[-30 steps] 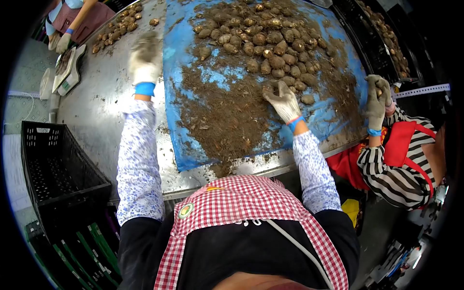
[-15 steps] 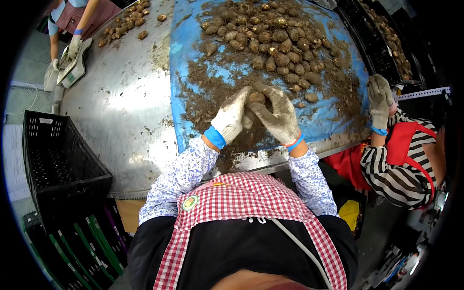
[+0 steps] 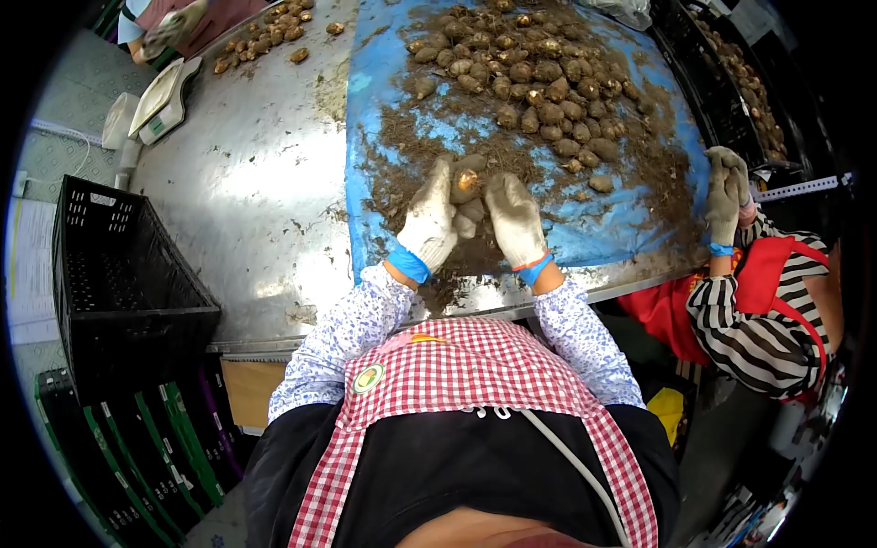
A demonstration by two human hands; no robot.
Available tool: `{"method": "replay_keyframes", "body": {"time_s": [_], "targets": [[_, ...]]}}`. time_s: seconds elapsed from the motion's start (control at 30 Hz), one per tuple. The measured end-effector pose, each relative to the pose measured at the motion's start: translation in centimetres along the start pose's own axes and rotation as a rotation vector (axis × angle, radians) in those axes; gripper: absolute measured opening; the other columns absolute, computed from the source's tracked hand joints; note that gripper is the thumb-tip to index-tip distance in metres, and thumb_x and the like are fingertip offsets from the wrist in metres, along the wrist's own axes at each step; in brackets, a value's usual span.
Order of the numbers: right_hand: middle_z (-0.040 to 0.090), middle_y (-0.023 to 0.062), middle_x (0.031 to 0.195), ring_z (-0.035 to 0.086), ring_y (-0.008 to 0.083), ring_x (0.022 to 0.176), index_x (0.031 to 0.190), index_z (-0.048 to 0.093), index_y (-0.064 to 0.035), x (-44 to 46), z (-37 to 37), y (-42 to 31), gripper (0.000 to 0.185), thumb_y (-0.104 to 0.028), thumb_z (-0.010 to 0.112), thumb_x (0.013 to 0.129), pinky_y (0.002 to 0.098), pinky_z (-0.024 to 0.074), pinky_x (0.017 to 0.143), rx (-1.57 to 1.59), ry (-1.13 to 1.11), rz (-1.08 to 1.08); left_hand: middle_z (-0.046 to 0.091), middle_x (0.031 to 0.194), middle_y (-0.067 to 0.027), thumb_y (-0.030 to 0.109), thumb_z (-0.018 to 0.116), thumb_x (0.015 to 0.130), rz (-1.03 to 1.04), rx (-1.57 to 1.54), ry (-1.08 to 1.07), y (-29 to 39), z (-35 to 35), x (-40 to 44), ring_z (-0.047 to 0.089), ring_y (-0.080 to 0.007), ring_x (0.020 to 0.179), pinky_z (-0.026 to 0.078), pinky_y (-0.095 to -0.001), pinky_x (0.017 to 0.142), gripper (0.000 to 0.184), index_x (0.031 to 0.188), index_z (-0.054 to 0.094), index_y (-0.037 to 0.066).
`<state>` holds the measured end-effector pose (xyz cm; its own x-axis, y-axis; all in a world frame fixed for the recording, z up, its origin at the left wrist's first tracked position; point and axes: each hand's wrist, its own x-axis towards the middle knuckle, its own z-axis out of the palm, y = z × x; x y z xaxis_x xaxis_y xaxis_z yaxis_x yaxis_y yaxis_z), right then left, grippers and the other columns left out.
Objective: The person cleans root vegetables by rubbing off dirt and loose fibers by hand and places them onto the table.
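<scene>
My left hand (image 3: 431, 215), in a soiled white work glove, is closed around a small brown taro corm (image 3: 468, 181). An orange-tan bare patch shows on the corm, between thumb and fingers. Just right of it is my right hand (image 3: 514, 217), gloved too, its fingers curled and pressed together; whether anything sits inside them is hidden. Both hands are above a dirt-strewn blue sheet (image 3: 585, 228). Beyond them a heap of soil-covered taro corms (image 3: 557, 96) lies on the sheet.
A metal table (image 3: 247, 201) extends left, with more corms (image 3: 265, 36) at its far side. A scale (image 3: 164, 105) and black crate (image 3: 137, 320) stand left. At right, a co-worker's gloved hands (image 3: 724, 192) are beside a crate (image 3: 722, 110) of corms. Another person works at the far left.
My right hand has drawn back slightly from the corm, its fingers closing up. The corm now rests in my left hand with its bare patch showing. The view has shifted a little.
</scene>
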<state>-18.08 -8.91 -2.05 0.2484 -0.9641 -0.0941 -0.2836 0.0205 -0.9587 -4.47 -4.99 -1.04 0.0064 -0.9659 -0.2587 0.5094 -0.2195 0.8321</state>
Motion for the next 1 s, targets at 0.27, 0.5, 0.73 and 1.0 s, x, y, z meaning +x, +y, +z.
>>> {"method": "replay_keyframes", "body": {"time_s": [0.27, 0.5, 0.73, 1.0], "targets": [[0.062, 0.0164, 0.089, 0.062, 0.0301, 0.083, 0.102, 0.060, -0.0014, -1.1, -2.7, -2.9, 0.023, -0.021, 0.059, 0.089, 0.0383, 0.0493, 0.071, -0.291, -0.239, -0.298, 0.062, 0.096, -0.0059, 0.054, 0.034, 0.097, 0.100, 0.323, -0.010, -0.6, 0.0, -0.7, 0.051, -0.0059, 0.055, 0.046, -0.0196, 0.049, 0.053, 0.123, 0.056, 0.013], [0.057, 0.0080, 0.073, 0.059, 0.0248, 0.067, 0.090, 0.064, -0.0035, -2.3, -2.2, -0.4, 0.008, -0.009, 0.059, 0.087, 0.0352, 0.0480, 0.057, -0.521, -0.238, -0.932, 0.056, 0.074, 0.0015, 0.057, 0.033, 0.096, 0.024, 0.346, -0.101, 2.3, 0.5, -2.0, 0.045, -0.0060, 0.050, 0.040, -0.0201, 0.046, 0.063, 0.119, 0.060, 0.005], [0.065, 0.0142, 0.084, 0.064, 0.0238, 0.072, 0.103, 0.065, -0.0027, -2.5, -4.2, 0.6, 0.018, -0.001, 0.057, 0.086, 0.0314, 0.0518, 0.059, -0.212, -0.167, -0.342, 0.058, 0.088, -0.0056, 0.044, 0.034, 0.100, 0.021, 0.023, -0.095, 2.3, -0.5, -1.4, 0.059, -0.0142, 0.063, 0.052, -0.0301, 0.063, 0.053, 0.129, 0.050, 0.002], [0.063, 0.0113, 0.095, 0.063, 0.0203, 0.078, 0.103, 0.067, -0.0021, -1.4, -4.9, 0.1, 0.023, -0.011, 0.068, 0.082, 0.0310, 0.0510, 0.062, -0.057, -0.025, -0.401, 0.062, 0.104, -0.0081, 0.034, 0.037, 0.101, -0.154, -0.361, -0.353, 0.5, -1.4, -1.2, 0.066, -0.0199, 0.074, 0.056, -0.0352, 0.067, 0.044, 0.132, 0.044, 0.004]]}}
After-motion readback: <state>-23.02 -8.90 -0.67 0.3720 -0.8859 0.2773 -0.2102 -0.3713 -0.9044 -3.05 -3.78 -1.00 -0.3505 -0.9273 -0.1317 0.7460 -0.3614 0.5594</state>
